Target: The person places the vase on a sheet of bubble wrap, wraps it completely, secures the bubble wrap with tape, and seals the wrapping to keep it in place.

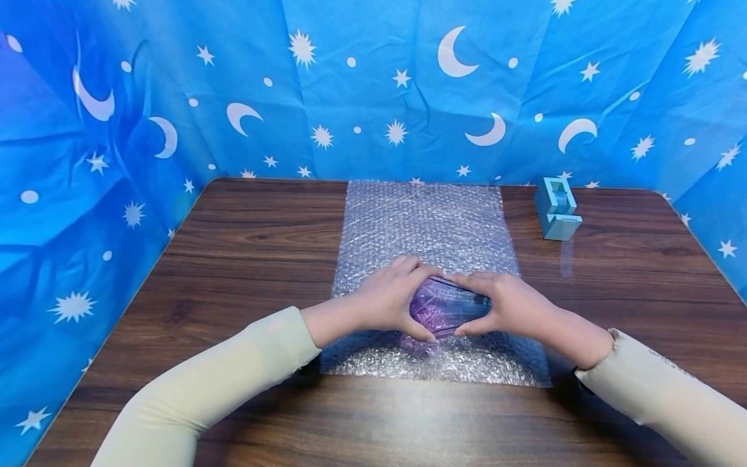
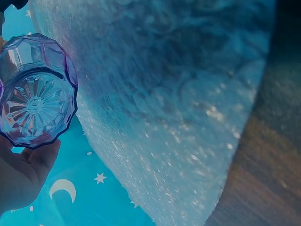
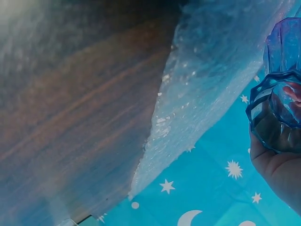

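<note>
With both hands clamped on it, the glass cup (image 1: 446, 307) sits between the grips just below and right of frame centre: left hand (image 1: 390, 293) curled round the purple end, right hand (image 1: 516, 303) round the blue end, thumbs on near side, fingers on far side. Cup is the container in hand; left wrist view looks into its mouth, radial-cut base showing inside. Lies on its side, long axis roughly left-right across the frame, mouth pointing left, base right. Bubble wrap (image 1: 426, 224) under it, mid-frame; can't tell if they touch. Brown surface (image 1: 262, 237) beneath. Light-blue tape dispenser (image 1: 561, 227), right of the wrap, upper right, apparently with a roll inside. Blue moon-and-star cloth (image 1: 362, 91) behind.
</note>
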Demonstrator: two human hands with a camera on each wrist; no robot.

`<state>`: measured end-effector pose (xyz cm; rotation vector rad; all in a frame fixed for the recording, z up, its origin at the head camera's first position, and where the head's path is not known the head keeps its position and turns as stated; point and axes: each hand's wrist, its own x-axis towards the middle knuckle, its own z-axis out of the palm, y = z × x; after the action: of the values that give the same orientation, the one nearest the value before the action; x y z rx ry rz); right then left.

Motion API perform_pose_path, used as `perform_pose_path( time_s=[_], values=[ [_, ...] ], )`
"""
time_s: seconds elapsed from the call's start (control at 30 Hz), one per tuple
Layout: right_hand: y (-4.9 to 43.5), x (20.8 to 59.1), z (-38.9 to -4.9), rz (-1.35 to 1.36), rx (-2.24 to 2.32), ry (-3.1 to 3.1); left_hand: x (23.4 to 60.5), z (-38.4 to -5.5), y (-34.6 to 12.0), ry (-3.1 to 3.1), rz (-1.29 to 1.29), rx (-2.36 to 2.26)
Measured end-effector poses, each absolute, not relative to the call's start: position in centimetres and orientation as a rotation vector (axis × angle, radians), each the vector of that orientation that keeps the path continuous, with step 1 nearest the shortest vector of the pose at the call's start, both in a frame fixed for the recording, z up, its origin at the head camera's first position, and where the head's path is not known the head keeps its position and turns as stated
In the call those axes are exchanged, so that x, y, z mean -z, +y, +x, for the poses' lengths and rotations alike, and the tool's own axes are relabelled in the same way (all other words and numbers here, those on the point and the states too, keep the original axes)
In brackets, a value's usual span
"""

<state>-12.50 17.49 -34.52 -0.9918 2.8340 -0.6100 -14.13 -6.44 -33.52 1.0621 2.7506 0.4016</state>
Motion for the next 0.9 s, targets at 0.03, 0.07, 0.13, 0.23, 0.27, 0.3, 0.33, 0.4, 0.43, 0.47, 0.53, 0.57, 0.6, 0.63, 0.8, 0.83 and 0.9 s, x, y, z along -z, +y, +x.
perform_pose_path(
  time_s=[0.03,0.07,0.13,0.23,0.27,0.3,0.33,0.4,0.43,0.47,0.53,0.57,0.6,0.63,0.8,0.83,0.9],
  values=[
    [17.5,34.5,-12.5,-0.987,0.608,2.831,33.5,-14.1,-6.5,2.753,1.062,-0.406],
    [17.5,34.4,-12.6,-0.982,0.606,2.828,33.5,-14.1,-6.5,2.754,1.061,-0.407],
    [17.4,34.4,-12.6,-0.976,0.597,2.822,33.6,-14.0,-6.6,2.756,1.06,-0.409],
    [17.4,34.4,-12.6,-0.97,0.584,2.82,33.7,-13.9,-6.7,2.749,1.083,-0.42],
    [17.4,34.4,-12.6,-0.968,0.577,2.82,33.7,-13.9,-6.8,2.744,1.095,-0.424],
    [17.4,34.4,-12.6,-0.967,0.573,2.822,33.7,-13.9,-6.9,2.736,1.107,-0.434],
    [17.4,34.4,-12.6,-0.969,0.571,2.824,33.8,-13.8,-7.0,2.727,1.117,-0.443],
    [17.3,34.4,-12.6,-0.976,0.574,2.825,33.6,-13.7,-7.3,2.707,1.117,-0.463],
    [17.3,34.4,-12.7,-0.976,0.576,2.825,33.5,-13.6,-7.6,2.699,1.111,-0.472],
    [17.3,34.4,-12.7,-0.978,0.579,2.824,33.4,-13.4,-7.9,2.694,1.101,-0.493],
    [17.3,34.4,-12.7,-0.979,0.588,2.823,33.0,-12.9,-8.6,2.695,1.062,-0.525],
    [17.3,34.4,-12.7,-0.974,0.591,2.821,32.8,-12.5,-9.1,2.699,1.034,-0.541],
    [17.3,34.3,-12.7,-0.967,0.592,2.817,32.6,-12.2,-9.5,2.708,1.001,-0.554],
    [17.3,34.3,-12.7,-0.961,0.59,2.814,32.4,-11.8,-10.0,2.716,0.97,-0.569],
    [17.3,34.2,-12.7,-0.933,0.581,2.798,32.0,-10.0,-12.3,2.765,0.836,-0.536],
    [17.3,34.2,-12.7,-0.932,0.583,2.796,32.1,-9.7,-12.7,2.772,0.845,-0.508],
    [17.3,34.2,-12.7,-0.933,0.59,2.79,32.4,-9.2,-13.3,2.784,0.893,-0.424]
  ],
)
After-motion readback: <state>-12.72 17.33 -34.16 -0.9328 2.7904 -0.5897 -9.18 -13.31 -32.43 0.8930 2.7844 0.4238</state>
